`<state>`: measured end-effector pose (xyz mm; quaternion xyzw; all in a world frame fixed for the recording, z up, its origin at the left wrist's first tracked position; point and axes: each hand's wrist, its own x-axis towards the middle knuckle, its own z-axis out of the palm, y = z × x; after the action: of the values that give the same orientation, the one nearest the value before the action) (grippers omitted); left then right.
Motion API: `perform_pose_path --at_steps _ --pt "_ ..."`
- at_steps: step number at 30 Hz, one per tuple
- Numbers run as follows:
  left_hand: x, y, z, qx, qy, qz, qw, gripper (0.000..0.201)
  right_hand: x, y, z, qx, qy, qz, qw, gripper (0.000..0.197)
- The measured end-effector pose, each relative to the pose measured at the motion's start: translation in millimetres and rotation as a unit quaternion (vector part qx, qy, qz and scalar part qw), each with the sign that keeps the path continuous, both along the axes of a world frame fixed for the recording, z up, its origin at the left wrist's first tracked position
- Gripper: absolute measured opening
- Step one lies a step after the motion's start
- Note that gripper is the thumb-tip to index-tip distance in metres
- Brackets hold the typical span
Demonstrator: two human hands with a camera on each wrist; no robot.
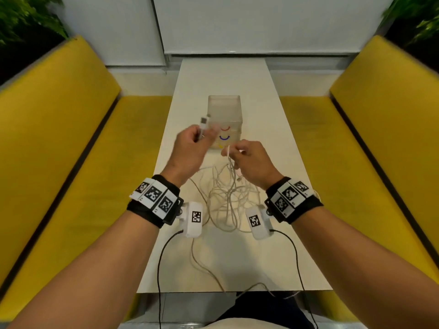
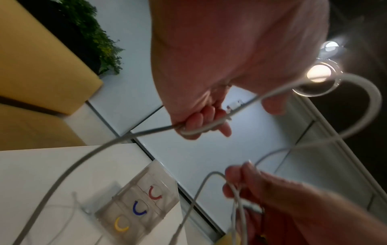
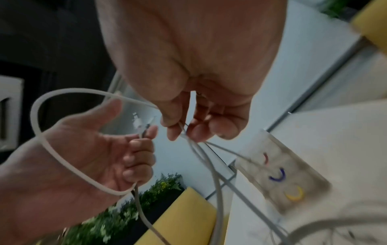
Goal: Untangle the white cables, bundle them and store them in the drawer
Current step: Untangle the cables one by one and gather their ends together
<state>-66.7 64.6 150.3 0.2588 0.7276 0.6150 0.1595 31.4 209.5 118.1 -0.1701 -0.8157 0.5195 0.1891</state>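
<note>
A tangle of white cables (image 1: 225,198) lies on the white table (image 1: 273,245) between my wrists. My left hand (image 1: 190,148) is raised above it and grips one cable, whose USB plug (image 1: 203,121) sticks up past the fingers. In the left wrist view the left hand (image 2: 201,122) has its fingers curled round that cable (image 2: 366,102). My right hand (image 1: 244,157) pinches several strands (image 3: 201,149) lifted from the tangle; the right hand (image 3: 188,129) shows this pinch in its wrist view. A clear drawer box (image 1: 224,119) with red, blue and yellow handles stands just beyond both hands.
Yellow bench seats (image 1: 71,174) flank the narrow table on both sides. One white cable (image 1: 204,267) trails to the near table edge. Black wrist-camera leads (image 1: 159,269) hang off that edge. Plants (image 1: 23,17) stand behind the benches.
</note>
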Motion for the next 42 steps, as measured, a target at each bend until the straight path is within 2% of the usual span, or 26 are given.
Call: perform_pose_path --at_steps 2,3,5,7,9,11,16,20,22,28,31,34,37,39,42 --pt "13.3 2.3 2.5 -0.056 0.016 -0.065 0.996 0.043 -5.4 0.8 5.4 0.108 -0.008 -0.003 0.994 0.027" --pt "16.4 3.6 2.6 -0.082 0.03 -0.085 0.993 0.043 -6.9 0.5 7.9 0.133 -0.006 -0.001 0.991 0.028" --pt "18.3 5.7 4.3 -0.111 0.054 -0.102 0.987 0.044 -7.7 0.0 11.6 0.154 0.003 0.004 0.988 0.027" --pt "17.4 6.7 9.8 -0.099 0.072 -0.092 0.988 0.039 -7.0 -1.3 11.1 0.175 0.012 0.0 0.984 0.026" --pt "15.6 6.2 15.7 -0.067 0.083 -0.067 0.992 0.036 -7.0 -1.0 4.5 0.179 0.025 0.001 0.983 0.024" --pt "14.5 5.4 20.1 -0.034 0.083 -0.043 0.995 0.036 -7.3 1.6 -9.0 0.154 0.003 -0.001 0.988 0.021" --pt "6.6 4.5 35.9 0.087 0.061 0.017 0.994 0.036 7.5 4.0 -60.3 0.129 -0.115 0.045 0.984 0.022" --pt "5.1 -0.1 59.8 0.187 0.065 0.056 0.979 0.035 20.9 8.1 -96.0 0.103 -0.193 0.055 0.974 0.029" --pt "1.4 -2.7 72.1 0.232 0.061 0.074 0.968 0.034 27.4 9.9 -107.6 0.098 -0.239 0.073 0.963 0.025" --pt "-5.2 -8.8 80.2 0.296 0.075 0.105 0.946 0.031 28.2 25.9 -119.0 0.046 -0.234 0.014 0.971 0.022" --pt "-15.4 -9.9 70.0 0.248 0.084 0.136 0.955 0.033 27.1 32.4 -96.8 -0.027 -0.173 -0.033 0.984 0.025" --pt "-22.2 -13.4 59.0 0.106 0.081 0.162 0.978 0.05 22.5 33.1 -60.1 -0.089 -0.082 -0.07 0.99 0.025" --pt "-17.8 -12.2 51.8 -0.038 0.124 0.176 0.976 0.057 15.1 33.0 -29.0 -0.114 -0.016 -0.074 0.991 0.032" --pt "-14.2 -8.5 44.5 -0.047 0.142 0.17 0.974 0.052 10.9 33.6 -17.0 -0.126 0.011 -0.067 0.99 0.035" --pt "-3.6 -0.2 30.4 -0.031 0.102 0.109 0.988 0.041 5.4 26.4 -7.3 -0.098 0.025 -0.035 0.994 0.035"
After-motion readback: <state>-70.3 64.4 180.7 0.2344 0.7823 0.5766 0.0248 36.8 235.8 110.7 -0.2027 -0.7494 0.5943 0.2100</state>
